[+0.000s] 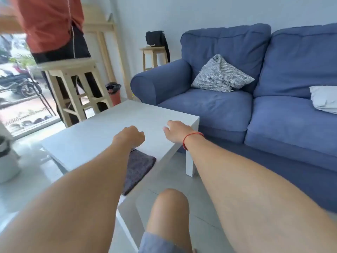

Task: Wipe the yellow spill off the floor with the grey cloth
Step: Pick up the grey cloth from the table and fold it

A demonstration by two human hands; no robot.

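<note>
The grey cloth (137, 168) lies flat on the white coffee table (102, 130), near its front edge, partly hidden under my left forearm. My left hand (129, 137) hovers over the table just beyond the cloth, fingers curled into a loose fist, holding nothing. My right hand (177, 131) is held out over the table's right corner, fingers loosely bent and apart, empty, with a red string around the wrist. No yellow spill shows on the visible floor.
A blue sofa (237, 106) with a patterned cushion (218, 74) stands to the right of the table. Another person in an orange shirt (49, 24) sits on a wooden stool (73, 84) at the back left. A red bin (114, 93) stands behind the table. My knee (168, 207) is in front.
</note>
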